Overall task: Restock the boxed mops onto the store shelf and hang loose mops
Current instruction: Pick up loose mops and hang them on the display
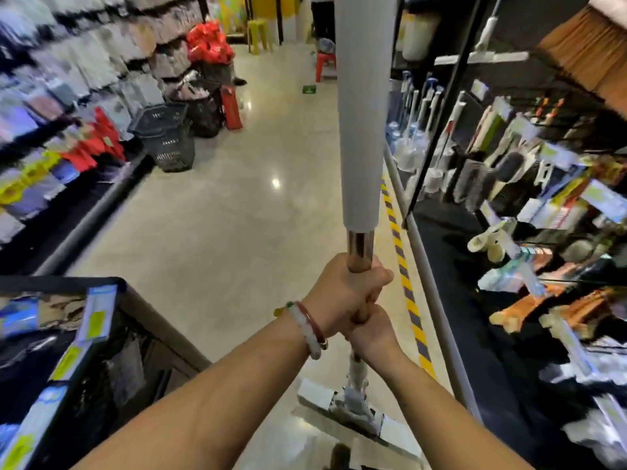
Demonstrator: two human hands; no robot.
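Two hands share one pole here: the left hand is wrapped round the shiny metal part of the mop handle, and the right hand clasps the same shaft just below it, the two touching. Each grip is closed on the handle; no fingers hang loose.

The mop stands almost upright in the middle of the aisle. Its long axis runs from the flat mop head, low and near above the floor, up through both hands and on past the top edge of the view, where a pale sleeve covers the upper shaft. So the head lies below the grip and the hanging end lies above it, out of sight.

The display of hanging brushes and mops is to the right, near the pole but apart from it, beyond the yellow-striped floor tape. A broom with brown bristles hangs at far upper right.

My reading is that this loose mop is about to be hung, and the move turns on carrying the upright pole rightward and lifting its unseen top to a hook. The right hand is nearer the rack; the left, higher on the shaft, looks better placed to steer the top end. A black basket stands far left, well clear.
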